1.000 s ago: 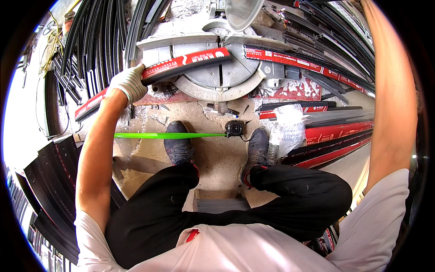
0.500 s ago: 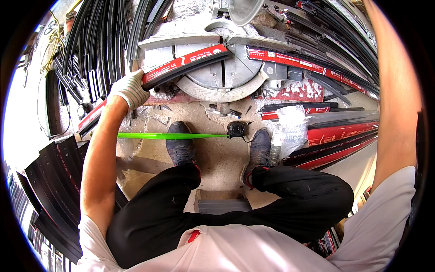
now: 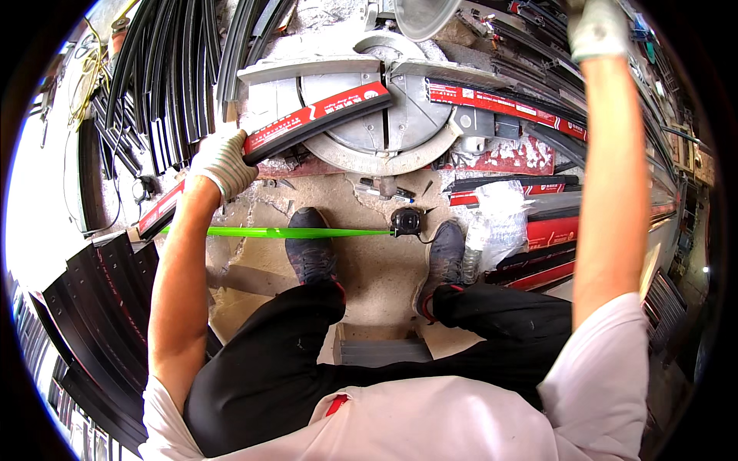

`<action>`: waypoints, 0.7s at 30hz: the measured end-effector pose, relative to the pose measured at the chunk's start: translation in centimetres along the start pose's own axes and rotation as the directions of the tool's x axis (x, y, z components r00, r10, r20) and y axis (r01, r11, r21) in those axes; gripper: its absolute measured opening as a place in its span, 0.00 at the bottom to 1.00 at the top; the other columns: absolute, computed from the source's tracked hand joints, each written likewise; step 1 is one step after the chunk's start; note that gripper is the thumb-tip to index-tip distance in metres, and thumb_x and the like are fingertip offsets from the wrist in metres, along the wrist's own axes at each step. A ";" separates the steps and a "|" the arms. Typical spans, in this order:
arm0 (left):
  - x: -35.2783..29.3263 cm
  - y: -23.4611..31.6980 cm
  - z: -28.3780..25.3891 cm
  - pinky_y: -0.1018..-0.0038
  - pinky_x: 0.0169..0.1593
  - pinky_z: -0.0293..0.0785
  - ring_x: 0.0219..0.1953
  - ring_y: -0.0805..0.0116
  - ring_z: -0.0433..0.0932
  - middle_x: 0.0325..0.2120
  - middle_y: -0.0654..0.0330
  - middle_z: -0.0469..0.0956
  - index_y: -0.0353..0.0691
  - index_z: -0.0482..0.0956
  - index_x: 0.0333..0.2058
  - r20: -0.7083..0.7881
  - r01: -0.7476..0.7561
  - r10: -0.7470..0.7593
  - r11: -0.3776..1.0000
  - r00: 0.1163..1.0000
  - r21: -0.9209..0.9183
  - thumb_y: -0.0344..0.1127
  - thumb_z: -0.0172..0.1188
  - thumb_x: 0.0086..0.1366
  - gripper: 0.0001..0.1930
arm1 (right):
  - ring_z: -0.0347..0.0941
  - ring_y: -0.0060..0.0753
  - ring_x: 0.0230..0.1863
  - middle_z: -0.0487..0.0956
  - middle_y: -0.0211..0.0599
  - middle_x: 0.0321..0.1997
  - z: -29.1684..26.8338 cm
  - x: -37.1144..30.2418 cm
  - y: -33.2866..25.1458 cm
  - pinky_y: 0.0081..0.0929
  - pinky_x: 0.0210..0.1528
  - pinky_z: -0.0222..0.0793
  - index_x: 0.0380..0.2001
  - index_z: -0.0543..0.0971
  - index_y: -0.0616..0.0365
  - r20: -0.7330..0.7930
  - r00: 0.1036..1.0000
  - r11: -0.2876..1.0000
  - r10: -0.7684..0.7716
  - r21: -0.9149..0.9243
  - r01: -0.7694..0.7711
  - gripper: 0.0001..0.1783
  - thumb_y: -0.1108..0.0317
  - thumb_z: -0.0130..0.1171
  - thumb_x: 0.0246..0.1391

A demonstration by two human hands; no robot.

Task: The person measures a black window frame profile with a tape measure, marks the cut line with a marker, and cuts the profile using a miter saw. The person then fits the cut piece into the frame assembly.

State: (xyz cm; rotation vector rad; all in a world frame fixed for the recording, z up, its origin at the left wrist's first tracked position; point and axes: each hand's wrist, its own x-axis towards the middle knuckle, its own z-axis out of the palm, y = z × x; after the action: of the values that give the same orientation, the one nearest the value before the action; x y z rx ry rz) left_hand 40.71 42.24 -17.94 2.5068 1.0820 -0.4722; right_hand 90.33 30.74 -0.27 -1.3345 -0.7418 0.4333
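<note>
My left hand [image 3: 221, 164], in a striped glove, is closed round a black profile strip [image 3: 319, 119] with red printed film on its upper face. The strip's right end lies at a slant over the round grey table of a mitre saw [image 3: 354, 142], in front of the metal fence. Its other end passes under my left forearm to the lower left. My right hand [image 3: 601, 32], gloved too, is raised at the upper right edge of the view, beyond a second red-filmed strip [image 3: 500, 103] at the saw's right. Motion blurs it, and its fingers cannot be made out.
A tape measure [image 3: 406, 222] lies between my shoes, its green blade [image 3: 300, 232] stretched left. Long black profiles [image 3: 165, 69] stand at the upper left, more [image 3: 96, 300] at the lower left. Plastic-wrapped red and black strips [image 3: 552, 230] lie right. A clear guard [image 3: 425, 15] hangs above the saw.
My right forearm has swung inward to the left, and its gloved hand has come into view at the upper right. My left hand keeps its hold on the strip, nearly unmoved.
</note>
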 end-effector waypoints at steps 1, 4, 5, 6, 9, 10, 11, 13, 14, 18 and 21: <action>-0.2 -0.7 0.9 0.58 0.52 0.78 0.42 0.42 0.81 0.37 0.43 0.80 0.36 0.79 0.43 -0.043 -0.049 0.050 0.998 0.998 0.030 0.34 0.69 0.53 0.18 | 0.82 0.32 0.37 0.86 0.42 0.40 -1.1 -2.9 2.6 0.32 0.43 0.83 0.48 0.82 0.60 -0.162 0.987 0.993 0.001 -0.113 -0.019 0.17 0.58 0.59 0.67; -1.6 -0.6 0.4 0.60 0.50 0.79 0.39 0.47 0.81 0.36 0.46 0.81 0.36 0.78 0.44 0.099 0.078 -0.076 0.997 0.992 -0.015 0.34 0.68 0.54 0.18 | 0.80 0.29 0.30 0.84 0.36 0.34 -0.3 -14.2 10.0 0.32 0.37 0.81 0.39 0.83 0.58 -0.282 0.939 0.926 0.198 -0.259 -0.273 0.09 0.67 0.70 0.59; -1.5 -0.6 0.5 0.61 0.49 0.79 0.38 0.48 0.82 0.35 0.46 0.81 0.36 0.78 0.45 0.119 0.074 -0.071 0.997 0.990 -0.021 0.35 0.68 0.55 0.19 | 0.79 0.25 0.29 0.84 0.33 0.33 0.5 -17.5 11.9 0.28 0.38 0.80 0.40 0.84 0.57 -0.268 0.918 0.903 0.293 -0.237 -0.358 0.06 0.71 0.69 0.61; -1.4 -0.8 0.7 0.62 0.48 0.80 0.38 0.49 0.82 0.35 0.47 0.81 0.36 0.77 0.45 0.137 0.069 -0.065 0.997 0.988 -0.026 0.35 0.67 0.55 0.19 | 0.79 0.21 0.32 0.85 0.30 0.30 2.0 -20.7 14.5 0.25 0.34 0.79 0.33 0.85 0.54 -0.266 0.921 0.928 0.283 -0.165 -0.333 0.06 0.65 0.66 0.63; -1.8 -2.1 2.1 0.58 0.47 0.80 0.40 0.44 0.85 0.36 0.43 0.85 0.39 0.79 0.48 0.130 0.072 -0.064 0.996 0.989 -0.061 0.39 0.65 0.57 0.20 | 0.86 0.33 0.39 0.89 0.40 0.37 5.1 -26.2 20.3 0.33 0.47 0.81 0.35 0.85 0.53 -0.193 0.943 0.784 0.270 -0.524 -0.332 0.05 0.64 0.68 0.60; -2.3 -3.0 2.8 0.57 0.47 0.80 0.40 0.44 0.85 0.36 0.44 0.85 0.40 0.79 0.48 0.126 0.081 -0.075 0.996 0.989 -0.039 0.40 0.65 0.57 0.21 | 0.86 0.41 0.39 0.87 0.44 0.35 7.5 -26.7 19.7 0.37 0.46 0.81 0.36 0.84 0.53 -0.186 0.950 0.724 0.252 -0.615 -0.313 0.06 0.64 0.67 0.59; -2.3 -2.6 2.7 0.57 0.47 0.80 0.40 0.43 0.85 0.36 0.44 0.85 0.40 0.80 0.49 0.140 0.088 -0.082 0.995 0.987 -0.042 0.41 0.66 0.57 0.21 | 0.86 0.44 0.39 0.87 0.44 0.36 8.4 -26.8 20.2 0.39 0.46 0.81 0.37 0.84 0.52 -0.208 0.958 0.710 0.196 -0.643 -0.285 0.06 0.64 0.67 0.59; -2.7 -1.9 2.5 0.57 0.47 0.80 0.40 0.43 0.85 0.36 0.45 0.85 0.41 0.80 0.49 0.169 0.113 -0.103 0.992 0.980 -0.048 0.43 0.66 0.56 0.23 | 0.84 0.48 0.39 0.85 0.45 0.37 9.8 -25.9 20.8 0.44 0.45 0.80 0.39 0.83 0.50 -0.213 0.972 0.672 0.102 -0.706 -0.226 0.08 0.63 0.68 0.59; -2.9 -1.9 2.6 0.58 0.47 0.81 0.40 0.44 0.86 0.36 0.44 0.85 0.38 0.79 0.49 0.161 0.117 -0.107 0.992 0.981 -0.056 0.41 0.67 0.55 0.23 | 0.84 0.49 0.40 0.84 0.44 0.38 10.4 -25.3 20.7 0.46 0.45 0.80 0.40 0.82 0.50 -0.199 0.978 0.647 0.065 -0.738 -0.193 0.09 0.62 0.68 0.59; -3.1 -1.9 2.9 0.60 0.47 0.81 0.40 0.45 0.86 0.37 0.42 0.85 0.32 0.78 0.51 0.153 0.131 -0.120 0.989 0.981 -0.066 0.36 0.70 0.52 0.27 | 0.83 0.54 0.43 0.83 0.48 0.46 12.0 -23.4 20.4 0.49 0.45 0.79 0.44 0.80 0.48 -0.287 0.937 0.465 0.200 -0.814 -0.349 0.15 0.54 0.68 0.59; -3.1 -2.2 3.0 0.60 0.48 0.81 0.42 0.45 0.86 0.38 0.43 0.85 0.35 0.78 0.52 0.147 0.135 -0.125 0.989 0.981 -0.058 0.39 0.69 0.54 0.27 | 0.83 0.56 0.45 0.82 0.50 0.48 12.8 -22.7 19.8 0.52 0.46 0.80 0.45 0.80 0.49 -0.318 0.922 0.411 0.220 -0.827 -0.383 0.18 0.50 0.67 0.59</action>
State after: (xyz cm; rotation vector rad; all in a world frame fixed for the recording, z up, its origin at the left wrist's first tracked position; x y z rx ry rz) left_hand 36.61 40.35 -19.63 2.3143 1.1899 -0.6304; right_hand 67.92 28.59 -24.02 -2.5199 -0.5763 0.1904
